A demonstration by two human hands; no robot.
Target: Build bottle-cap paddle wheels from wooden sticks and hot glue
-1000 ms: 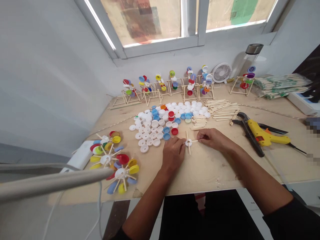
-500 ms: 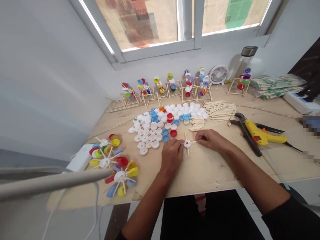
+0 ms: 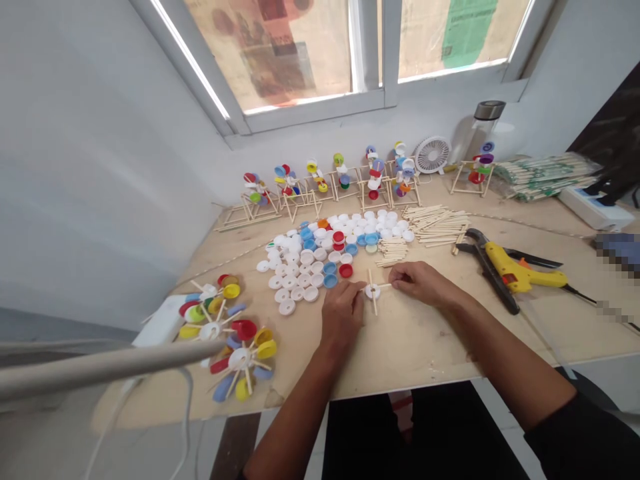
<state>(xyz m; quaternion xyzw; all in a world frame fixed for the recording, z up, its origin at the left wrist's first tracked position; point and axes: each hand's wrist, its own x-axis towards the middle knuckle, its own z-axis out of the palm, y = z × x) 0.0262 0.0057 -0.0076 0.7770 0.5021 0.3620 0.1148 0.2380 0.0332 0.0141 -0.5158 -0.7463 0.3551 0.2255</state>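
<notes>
A white bottle cap [image 3: 373,291] lies on the table in front of me, with thin wooden sticks [image 3: 371,275] forming a cross at it. On its left side, my left hand [image 3: 343,308] is closed, thumb and finger pinching the end of a stick. Opposite, my right hand [image 3: 419,281] pinches the outer end of the stick that points right from the cap. Beyond my hands spread many loose caps, mostly white, with some blue caps [image 3: 330,268] and red caps [image 3: 345,271]. A pile of short sticks [image 3: 393,251] lies just past my right hand.
Finished cap wheels [image 3: 240,359] lie at the left, near a pale rod. Several stick stands with coloured cap wheels [image 3: 375,180] line the wall beside a small fan [image 3: 433,155]. A yellow glue gun [image 3: 525,275] and longer sticks [image 3: 435,223] are at the right.
The view has shifted slightly. My hands keep the same pinching hold on either side of the white cap, and the stick cross looks the same.
</notes>
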